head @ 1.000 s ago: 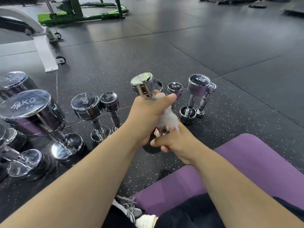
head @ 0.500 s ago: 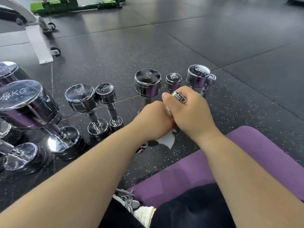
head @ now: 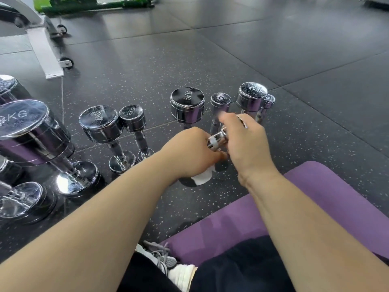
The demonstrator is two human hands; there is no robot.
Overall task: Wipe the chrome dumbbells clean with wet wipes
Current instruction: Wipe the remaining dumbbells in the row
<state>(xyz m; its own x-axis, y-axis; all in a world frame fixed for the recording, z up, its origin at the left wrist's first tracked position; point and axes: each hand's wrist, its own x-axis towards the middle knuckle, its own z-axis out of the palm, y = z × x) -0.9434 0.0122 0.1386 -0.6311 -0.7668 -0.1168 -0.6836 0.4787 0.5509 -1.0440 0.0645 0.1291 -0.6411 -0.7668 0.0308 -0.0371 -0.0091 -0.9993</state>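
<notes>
My left hand (head: 189, 152) is a fist gripping a white wet wipe (head: 202, 177), which hangs out below it. My right hand (head: 246, 144) grips a small chrome dumbbell (head: 217, 140) just right of the left hand, above the floor; one head shows between the hands. Behind them upright chrome dumbbells stand in a row: a 5KG one (head: 187, 104), a 2KG one (head: 220, 102), a 4KG one (head: 250, 95) and a tiny one (head: 268, 102).
More chrome dumbbells stand to the left: a 4KG (head: 99, 121), a 2KG (head: 131, 116) and a large one (head: 31, 131). A purple mat (head: 315, 197) lies under me on the black rubber floor. A white bench frame (head: 44, 53) stands far left.
The 5KG dumbbell, held up in my left hand a second ago, now stands on the floor. My right hand has picked up a small dumbbell, and both hands have dropped lower.
</notes>
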